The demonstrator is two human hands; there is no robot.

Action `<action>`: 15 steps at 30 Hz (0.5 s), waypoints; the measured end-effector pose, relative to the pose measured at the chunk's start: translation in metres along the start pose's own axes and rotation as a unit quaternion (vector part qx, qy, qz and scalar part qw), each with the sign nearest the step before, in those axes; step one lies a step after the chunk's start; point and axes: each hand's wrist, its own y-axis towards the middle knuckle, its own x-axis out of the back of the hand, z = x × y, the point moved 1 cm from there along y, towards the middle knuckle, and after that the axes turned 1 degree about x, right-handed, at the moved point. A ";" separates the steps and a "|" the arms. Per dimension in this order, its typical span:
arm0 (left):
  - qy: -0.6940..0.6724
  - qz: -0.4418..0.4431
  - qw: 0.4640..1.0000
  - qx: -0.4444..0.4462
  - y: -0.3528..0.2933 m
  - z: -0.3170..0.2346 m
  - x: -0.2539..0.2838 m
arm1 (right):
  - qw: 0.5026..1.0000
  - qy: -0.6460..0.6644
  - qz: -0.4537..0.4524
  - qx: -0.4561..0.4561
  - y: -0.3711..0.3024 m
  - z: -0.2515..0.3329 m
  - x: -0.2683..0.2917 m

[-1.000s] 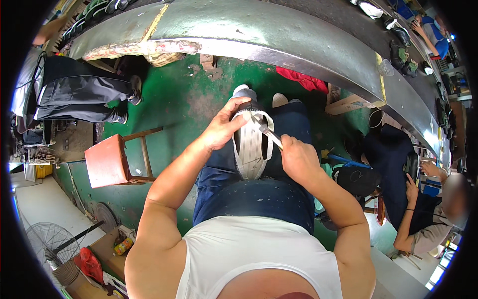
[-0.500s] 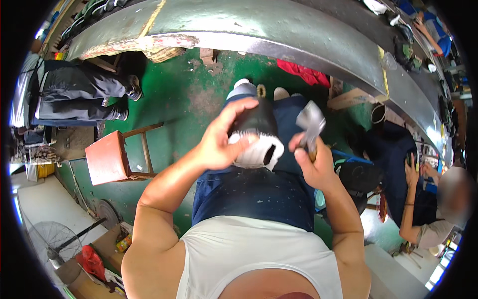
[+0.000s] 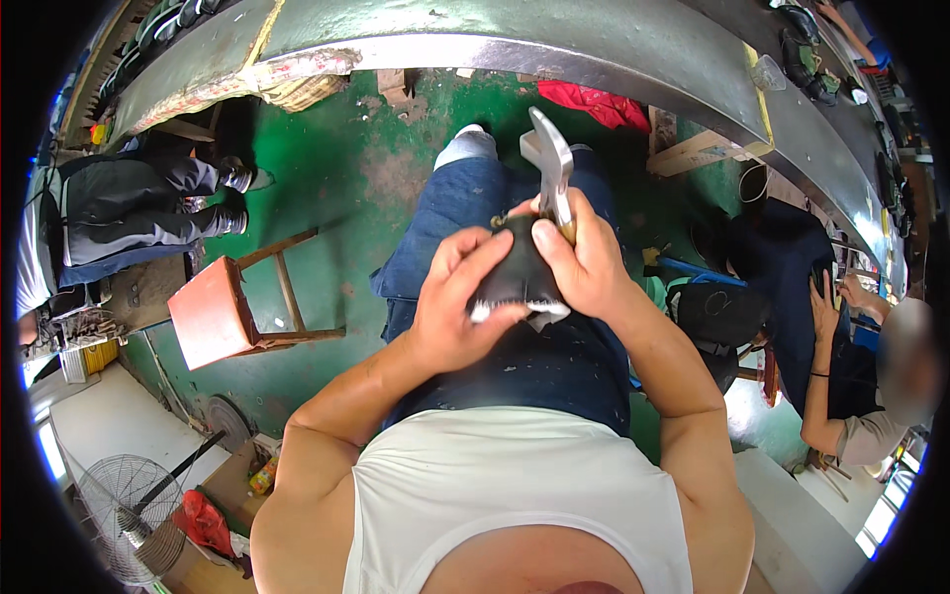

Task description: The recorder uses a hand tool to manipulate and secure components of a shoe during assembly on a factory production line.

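Over my lap I hold a black shoe upper (image 3: 517, 259) with a ragged white lining edge, turned toward my body. My left hand (image 3: 457, 292) is closed round its left side, thumb near the white edge. My right hand (image 3: 586, 259) grips a hammer (image 3: 552, 163) with a shiny metal head pointing away from me. The same hand presses its thumb and palm against the right side of the upper. Most of the hammer's handle is hidden in my fingers, and the upper's far end is partly covered.
A long dark workbench (image 3: 416, 35) curves across the far side. A red-topped stool (image 3: 211, 312) stands on the green floor at left, near another person's legs (image 3: 129, 203). A fan (image 3: 129, 505) is at lower left. At right a seated co-worker's arm (image 3: 819, 366) is near.
My right hand has moved left with the hammer, from apart to touching the upper. The upper has tilted, so its white opening shows less. My left hand has shifted its hold.
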 end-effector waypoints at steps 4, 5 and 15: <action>-0.215 0.047 0.956 0.192 -0.030 0.073 -0.037 | 0.987 -0.098 -0.079 -0.103 0.006 -0.025 0.014; -0.143 0.054 0.974 0.167 -0.023 0.076 -0.036 | 0.985 -0.082 -0.086 -0.125 0.000 -0.038 0.018; -0.335 0.210 0.851 0.346 0.038 0.119 -0.043 | 0.946 0.123 -0.074 -0.290 -0.066 -0.118 0.002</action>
